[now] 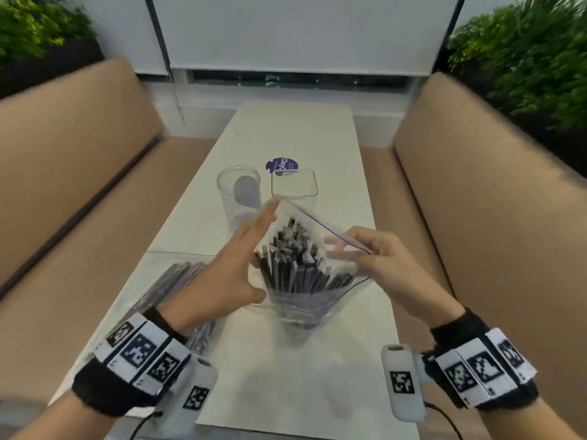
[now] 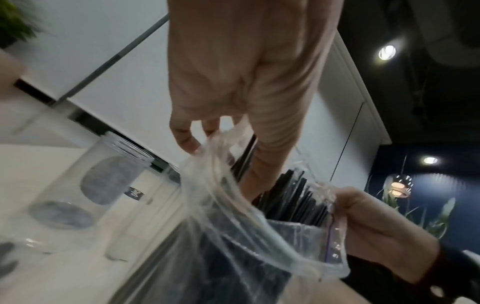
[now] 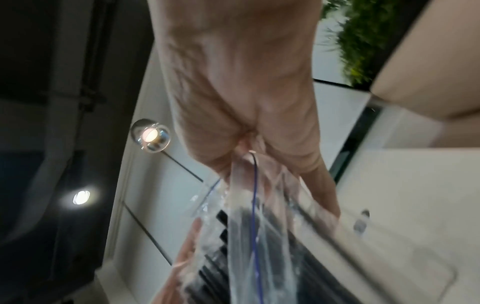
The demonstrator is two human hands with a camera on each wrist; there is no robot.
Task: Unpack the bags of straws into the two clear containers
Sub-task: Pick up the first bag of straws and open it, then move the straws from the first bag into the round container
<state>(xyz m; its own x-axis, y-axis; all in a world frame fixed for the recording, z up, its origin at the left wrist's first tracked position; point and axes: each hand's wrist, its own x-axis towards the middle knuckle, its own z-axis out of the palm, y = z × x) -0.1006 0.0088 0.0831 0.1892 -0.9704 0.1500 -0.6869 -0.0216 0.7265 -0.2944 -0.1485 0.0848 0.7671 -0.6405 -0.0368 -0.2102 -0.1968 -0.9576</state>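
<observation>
A clear zip bag [image 1: 305, 306] full of black straws [image 1: 295, 258] stands upright on the white table [image 1: 286, 376], its mouth pulled wide. My left hand [image 1: 254, 246] holds the bag's left rim, fingers almost straight along the outside; in the left wrist view the plastic stretches from that left hand [image 2: 197, 144]. My right hand [image 1: 352, 249] pinches the right rim by the purple zip line, and the right wrist view shows this right hand [image 3: 246, 156] closed on it. Behind the bag stand an empty round clear container [image 1: 238, 192] and an empty square clear container [image 1: 294, 183].
A second bag of straws [image 1: 178, 281] lies flat on the table under my left forearm. A purple round label [image 1: 281, 163] lies behind the containers. Tan benches [image 1: 79, 154] flank the narrow table on both sides; a white wall and blind close the far end.
</observation>
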